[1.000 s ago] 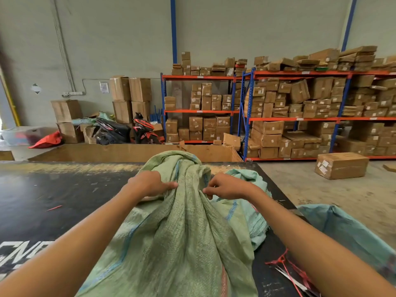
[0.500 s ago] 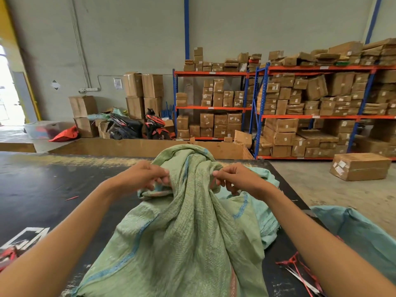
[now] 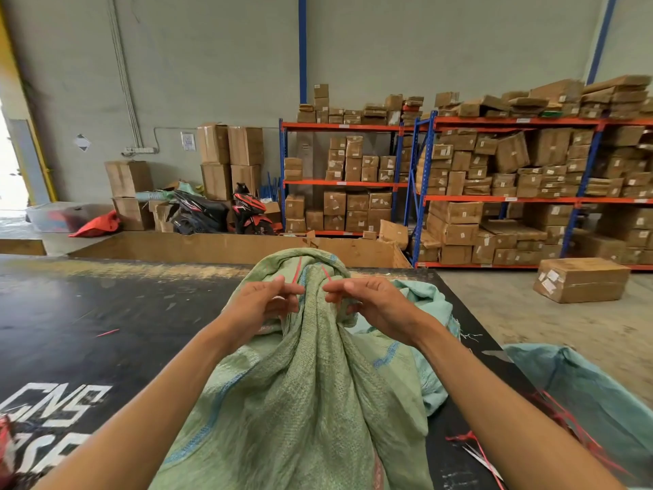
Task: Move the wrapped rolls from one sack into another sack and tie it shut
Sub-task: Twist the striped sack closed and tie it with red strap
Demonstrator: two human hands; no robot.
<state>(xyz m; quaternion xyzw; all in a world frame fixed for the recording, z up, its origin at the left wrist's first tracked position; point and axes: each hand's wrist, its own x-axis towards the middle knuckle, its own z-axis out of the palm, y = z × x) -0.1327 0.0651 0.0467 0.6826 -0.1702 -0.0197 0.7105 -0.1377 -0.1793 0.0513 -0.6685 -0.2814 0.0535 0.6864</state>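
Observation:
A full green woven sack [image 3: 304,394] stands in front of me on the black table [image 3: 88,313], its mouth gathered into a bunch at the top. A thin red string [image 3: 298,272] runs over the bunched neck. My left hand [image 3: 261,302] pinches one end of the string at the left of the neck. My right hand [image 3: 360,298] pinches the other end at the right. A pale teal sack [image 3: 431,309] lies crumpled behind and to the right of the green one. The wrapped rolls are hidden.
Loose red strings [image 3: 473,443] lie at the table's right edge beside another teal sack [image 3: 593,394] hanging there. A wooden bin [image 3: 212,247] stands beyond the table. Shelves of cardboard boxes [image 3: 494,178], a motorbike [image 3: 215,213] and a box on the floor [image 3: 583,279] fill the background.
Both hands let go of the gathered cloth and now pinch the two ends of a red string laid over the sack's neck. The view tilted up slightly.

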